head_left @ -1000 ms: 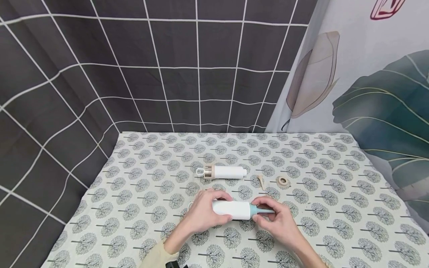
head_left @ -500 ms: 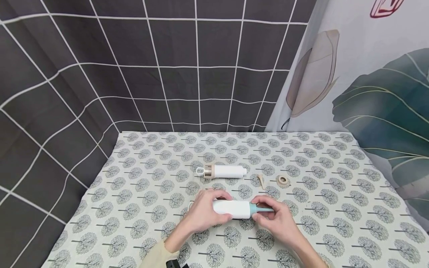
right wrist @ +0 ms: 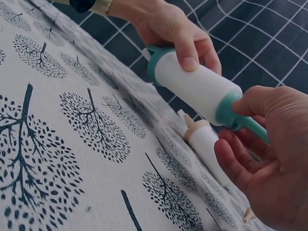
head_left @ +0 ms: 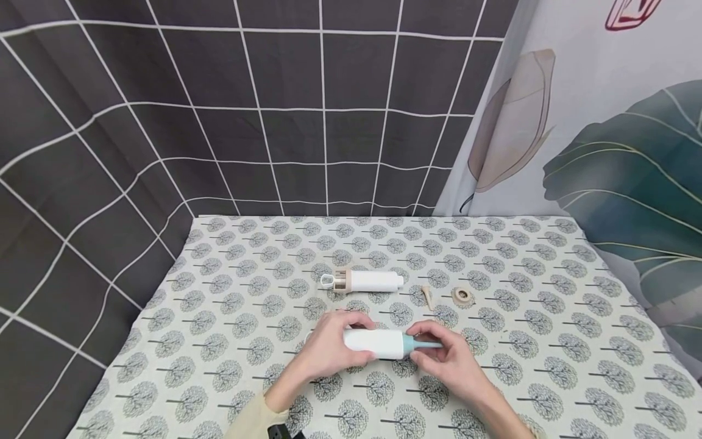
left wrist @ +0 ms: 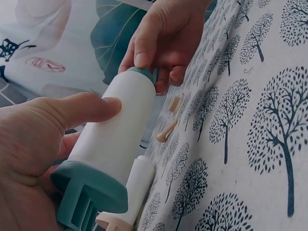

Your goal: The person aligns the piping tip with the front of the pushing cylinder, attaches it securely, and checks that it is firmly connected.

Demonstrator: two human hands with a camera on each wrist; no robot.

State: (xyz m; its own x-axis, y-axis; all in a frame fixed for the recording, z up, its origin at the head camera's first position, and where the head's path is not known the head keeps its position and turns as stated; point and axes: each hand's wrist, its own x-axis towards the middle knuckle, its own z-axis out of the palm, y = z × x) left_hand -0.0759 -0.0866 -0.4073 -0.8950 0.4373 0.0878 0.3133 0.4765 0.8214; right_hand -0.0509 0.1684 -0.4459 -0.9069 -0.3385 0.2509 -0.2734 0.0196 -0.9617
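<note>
White tube with teal ends, held sideways over the near part of the tree-print cloth. Ran left to right along its long axis in the head view, pretty much level, with the slim teal nozzle aimed off to the right. Lined up roughly parallel with the beige-and-white tube on the cloth just beyond. Got gripped round the barrel by the left hand, thumb on the near side, fingers on the far side. Got pinched at the teal collar by the right hand, between thumb and fingers. Couldn't tell from overhead about contact with the cloth. Mostly lost the flanged teal end behind the left hand up there, but showed it fine, ribs and all, in the left wrist view. Lost the nozzle tip behind the right hand in both wrist views. Also spotted on the cloth: a small beige peg near a beige ring, both kinda blurry from the left wrist. Cut off at the bottom edge: the cream sleeve.
</note>
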